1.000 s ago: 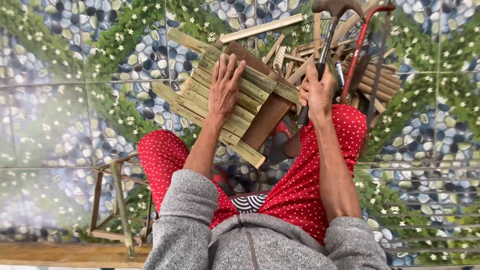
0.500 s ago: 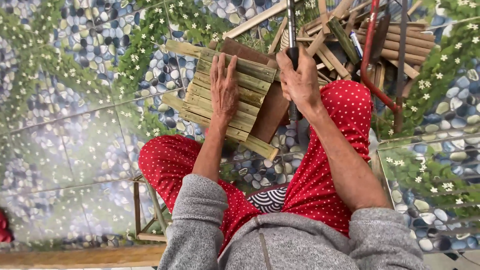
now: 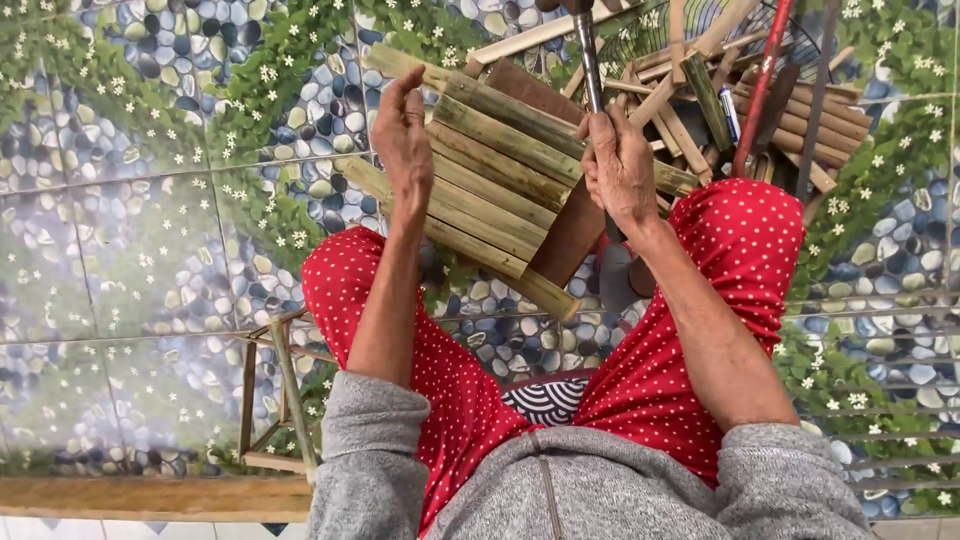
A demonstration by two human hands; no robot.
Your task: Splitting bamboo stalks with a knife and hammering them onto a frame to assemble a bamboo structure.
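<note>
The person sits above a tiled floor (image 3: 130,250) printed with pebbles, green leaves and small white flowers. Both knees are in red trousers (image 3: 700,330) with white dots, and the sleeves are grey.

Between the knees, a little ahead of them, is a bamboo panel (image 3: 490,190). It is made of flat green-yellow bamboo slats laid side by side, close together, and it lies at a slant, with its far end up at the left and its near corner pointing down between the legs. A brown wooden board (image 3: 570,225) crosses under the slats and shows at the top and at the lower right edge. The slats are not all the same length, so the ends make an uneven line.

The left hand (image 3: 403,140) is at the left side of the panel. Its grip is loose and open, the fingers are slightly bent and hold nothing; the palm seems to rest at the panel's edge, but contact is not clear.

The right hand (image 3: 620,170) is closed around the handle of a hammer (image 3: 588,55). The handle is thin, dark metal, and goes up to the top edge of the picture, where the head is cut off.

Behind the panel lies a heap of bamboo sticks (image 3: 700,90), and a red rod (image 3: 760,85) leans across it. At the lower left stands a small wooden frame (image 3: 275,390).
</note>
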